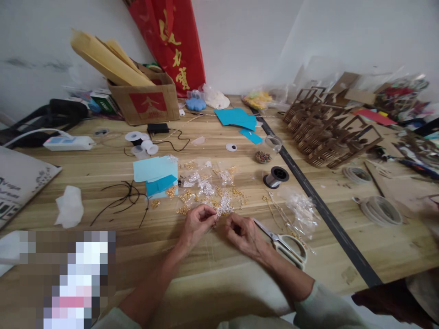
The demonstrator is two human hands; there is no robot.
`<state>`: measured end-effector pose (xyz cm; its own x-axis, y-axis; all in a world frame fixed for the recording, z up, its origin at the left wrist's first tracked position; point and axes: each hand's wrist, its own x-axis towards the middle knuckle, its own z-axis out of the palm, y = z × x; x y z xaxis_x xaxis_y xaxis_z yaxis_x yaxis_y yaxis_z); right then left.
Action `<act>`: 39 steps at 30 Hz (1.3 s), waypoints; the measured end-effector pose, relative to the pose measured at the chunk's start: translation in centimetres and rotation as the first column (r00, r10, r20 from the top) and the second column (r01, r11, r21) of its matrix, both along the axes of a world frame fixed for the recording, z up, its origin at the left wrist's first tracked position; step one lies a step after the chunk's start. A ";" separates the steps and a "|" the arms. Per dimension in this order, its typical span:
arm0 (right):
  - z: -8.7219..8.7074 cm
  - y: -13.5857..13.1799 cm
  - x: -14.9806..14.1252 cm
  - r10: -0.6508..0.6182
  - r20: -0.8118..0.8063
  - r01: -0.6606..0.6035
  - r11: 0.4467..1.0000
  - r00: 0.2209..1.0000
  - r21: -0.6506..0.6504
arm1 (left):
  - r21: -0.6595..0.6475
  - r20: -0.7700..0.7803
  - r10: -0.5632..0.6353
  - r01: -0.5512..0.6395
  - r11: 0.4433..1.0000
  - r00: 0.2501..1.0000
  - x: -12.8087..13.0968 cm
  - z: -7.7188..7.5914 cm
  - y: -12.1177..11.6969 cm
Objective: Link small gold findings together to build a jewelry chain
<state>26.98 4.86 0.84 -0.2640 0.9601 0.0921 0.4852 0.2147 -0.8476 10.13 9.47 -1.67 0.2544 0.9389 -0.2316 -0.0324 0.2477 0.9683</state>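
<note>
My left hand [199, 225] is closed in a pinch, with a tiny pale ring at its fingertips. A short piece of thin chain [211, 227] appears to hang below them. Just to its right, my right hand [243, 232] has its fingers curled together; whatever is in them is too small or hidden. Beyond both hands lie heaps of silver beads or findings [225, 204] and gold ones [185, 196], some in small clear bags. White-handled scissors [290, 249] rest beside my right wrist. Thin gold and silver chains [274, 210] lie to the right.
A spool of wire [276, 177] and a jar of mixed beads [263, 156] stand further back. Black cords [125, 196] and blue cards [151, 170] lie left. A cardboard box [147, 103], a power strip [68, 142] and brown wooden holders [329, 132] edge the table.
</note>
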 end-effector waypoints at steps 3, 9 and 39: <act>0.3 -0.1 0.0 -0.003 -0.024 0.002 1.000 1.000 -0.024 | -0.009 0.010 0.003 -0.003 1.000 1.000 0.0 -0.1 0.1; 0.4 -0.2 0.2 -0.020 -0.086 0.006 0.987 0.996 -0.162 | -0.001 -0.008 0.032 -0.032 1.000 0.999 -0.1 -0.2 0.2; -0.6 0.2 0.2 -0.043 -0.215 -0.008 0.973 0.976 -0.229 | 0.006 -0.009 0.004 -0.004 1.000 1.000 0.0 0.3 0.1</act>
